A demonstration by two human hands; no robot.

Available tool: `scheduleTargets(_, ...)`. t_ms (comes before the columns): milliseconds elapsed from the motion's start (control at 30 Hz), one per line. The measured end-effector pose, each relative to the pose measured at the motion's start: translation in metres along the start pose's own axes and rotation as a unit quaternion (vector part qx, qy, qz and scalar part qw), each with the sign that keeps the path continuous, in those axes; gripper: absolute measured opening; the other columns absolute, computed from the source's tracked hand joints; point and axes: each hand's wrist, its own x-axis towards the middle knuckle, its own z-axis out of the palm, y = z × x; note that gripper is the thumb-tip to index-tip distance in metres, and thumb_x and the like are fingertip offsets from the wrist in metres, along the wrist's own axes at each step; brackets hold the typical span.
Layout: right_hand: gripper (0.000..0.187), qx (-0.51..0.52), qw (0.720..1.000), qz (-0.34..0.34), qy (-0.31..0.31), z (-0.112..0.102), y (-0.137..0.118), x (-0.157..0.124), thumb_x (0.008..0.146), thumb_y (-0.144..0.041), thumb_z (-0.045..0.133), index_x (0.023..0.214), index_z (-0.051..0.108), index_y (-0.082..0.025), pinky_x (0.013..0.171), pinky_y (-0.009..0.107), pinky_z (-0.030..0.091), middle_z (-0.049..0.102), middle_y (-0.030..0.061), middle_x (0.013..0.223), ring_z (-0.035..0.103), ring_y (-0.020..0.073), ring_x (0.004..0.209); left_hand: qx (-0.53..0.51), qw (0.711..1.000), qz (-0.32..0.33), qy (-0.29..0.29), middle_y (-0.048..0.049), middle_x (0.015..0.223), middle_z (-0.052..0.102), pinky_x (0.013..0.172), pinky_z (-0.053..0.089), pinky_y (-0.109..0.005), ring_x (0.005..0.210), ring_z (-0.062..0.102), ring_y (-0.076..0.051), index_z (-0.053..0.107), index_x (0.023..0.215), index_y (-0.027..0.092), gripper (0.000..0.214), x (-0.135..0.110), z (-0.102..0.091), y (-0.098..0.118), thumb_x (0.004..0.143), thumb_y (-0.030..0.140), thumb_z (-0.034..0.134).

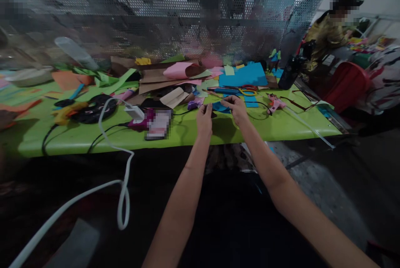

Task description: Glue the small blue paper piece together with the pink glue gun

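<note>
Over the front half of the green-covered table, my left hand (205, 119) and my right hand (236, 109) come close together. Between them is a small piece of blue paper or foam (221, 107); its exact shape is hard to make out. The fingers of each hand are pinched at one side of this piece. Just beyond lie scissors with yellow-orange handles (248, 90) and a large blue sheet (243, 75). A small purple item (195, 104) rests left of my left hand, and a small pink figure (275, 104) right of my right hand.
A phone (158, 125) lies beside a purple power socket with a white plug (135, 112) and trailing cable. Brown cardboard (153, 81), a rolled pink sheet (178, 70) and a dark bottle (289, 73) stand farther back. Behind rises a perforated metal screen (175, 22). Another person (328, 31) sits at right.
</note>
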Motion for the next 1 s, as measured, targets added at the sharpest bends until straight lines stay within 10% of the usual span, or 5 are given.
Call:
scheduleTargets(267, 0.04, 0.001, 1.0, -0.004, 0.017, -0.0018, -0.0014, -0.0007, 0.059, -0.05, 0.086, 0.073, 0.062, -0.021, 0.071, 0.029, 0.048, 0.061, -0.0031, 0.07, 0.055, 0.0127, 0.069, -0.029, 0.999, -0.016, -0.014, 0.0002, 0.08, 0.067, 0.059, 0.045, -0.02, 0.061, 0.056, -0.008, 0.073, 0.095, 0.019, 0.019, 0.0002, -0.0004, 0.0013, 0.078, 0.027, 0.076)
scheduleTargets(1000, 0.041, -0.006, 1.0, -0.009, 0.01, 0.0021, -0.0058, -0.0033, 0.056, -0.049, 0.086, 0.073, 0.063, -0.021, 0.068, 0.029, 0.045, 0.062, -0.0027, 0.071, 0.055, 0.0135, 0.069, -0.017, 0.999, -0.011, 0.027, 0.0016, 0.072, 0.058, 0.055, 0.043, -0.019, 0.062, 0.051, -0.009, 0.066, 0.079, 0.019, 0.016, -0.0005, 0.0005, 0.0039, 0.08, 0.032, 0.074)
